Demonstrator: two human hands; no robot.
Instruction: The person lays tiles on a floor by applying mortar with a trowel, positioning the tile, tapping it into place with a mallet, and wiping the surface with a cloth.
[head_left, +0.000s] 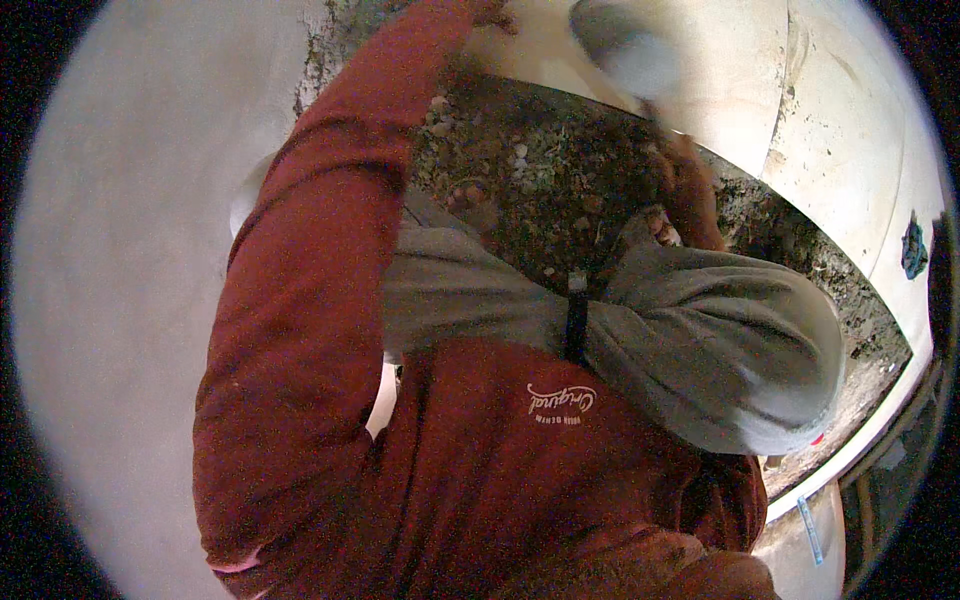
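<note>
Left hand (490, 12): I see it at the top edge, flat against the pale wall (120, 250); grip unclear.
Trowel (625, 45): blurred, blade up-left, long axis diagonal.
Right hand (668, 150): closed around its handle, over rubble (540, 170).

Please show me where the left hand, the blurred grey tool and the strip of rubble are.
left hand (490, 13): head view, on the fingers at the top edge.
blurred grey tool (622, 45): head view, on its blade.
strip of rubble (560, 170): head view, on its stony middle.

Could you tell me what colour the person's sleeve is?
Dark red sleeve, clearest in the head view.
</note>
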